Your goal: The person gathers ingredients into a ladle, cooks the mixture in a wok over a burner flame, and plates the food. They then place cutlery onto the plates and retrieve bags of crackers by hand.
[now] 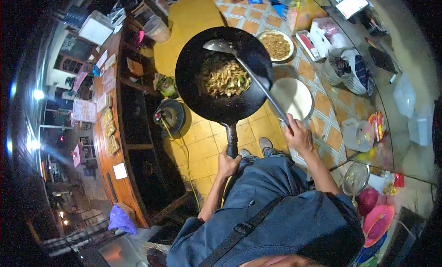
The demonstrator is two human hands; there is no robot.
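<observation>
My left hand [229, 164] is closed around the handle of a black wok [193, 101], which hangs over the yellow tiled floor in front of my body. Inside the wok lies a heap of browned, stir-fried food [225, 78] with bits of green. My right hand [298, 136] grips the long handle of a metal ladle [220, 46]; its bowl rests against the far inner side of the wok, above the food. Just right of the wok sits a large pale plate [299, 94] on the tiled counter, partly covered by the ladle's handle side.
A bowl of similar brown food [276, 45] stands farther back on the tiled counter [329, 117]. To the left runs a wooden counter [120, 142] with packed food on it. A dark bucket [173, 115] and a yellow hose [188, 159] are on the floor.
</observation>
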